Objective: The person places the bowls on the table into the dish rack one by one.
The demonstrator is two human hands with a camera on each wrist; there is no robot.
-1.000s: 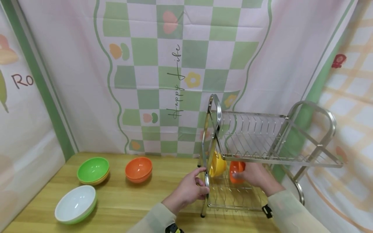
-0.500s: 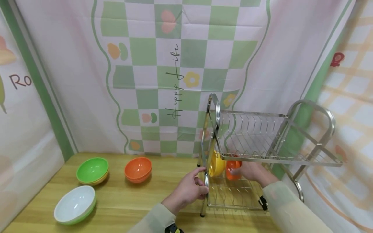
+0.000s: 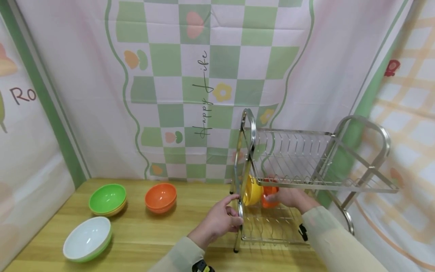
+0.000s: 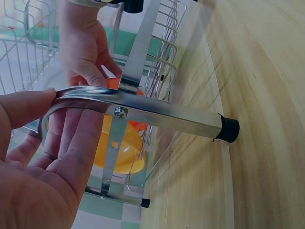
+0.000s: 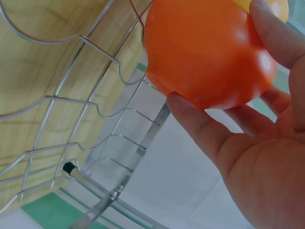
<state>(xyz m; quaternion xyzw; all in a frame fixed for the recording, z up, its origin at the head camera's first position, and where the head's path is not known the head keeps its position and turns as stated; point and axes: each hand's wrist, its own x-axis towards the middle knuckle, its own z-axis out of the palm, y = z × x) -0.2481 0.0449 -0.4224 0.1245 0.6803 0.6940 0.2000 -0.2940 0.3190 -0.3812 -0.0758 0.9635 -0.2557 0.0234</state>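
Observation:
A two-tier metal dish rack (image 3: 326,186) stands at the right of the wooden table. My left hand (image 3: 218,220) holds the upright of its near-left side frame, with thumb and fingers around the metal in the left wrist view. Inside the lower tier, my right hand (image 3: 288,198) grips an orange bowl (image 5: 205,55) by its outer side and rim. The bowl is tilted on edge above the wire slots. Just to its left, a yellow bowl (image 3: 252,192) stands on edge in the lower tier. The upper shelf partly hides the top of the orange bowl.
At the table's left, a green bowl (image 3: 107,198) sits stacked on a yellowish one. A white-lined bowl (image 3: 87,238) with a green outside lies nearer. Orange bowls (image 3: 161,197), apparently stacked, stand left of the rack. A patterned curtain (image 3: 210,87) hangs behind.
My right hand has moved left along the lower tier with the orange bowl, bringing it close to the yellow bowl. My left hand keeps its hold on the rack.

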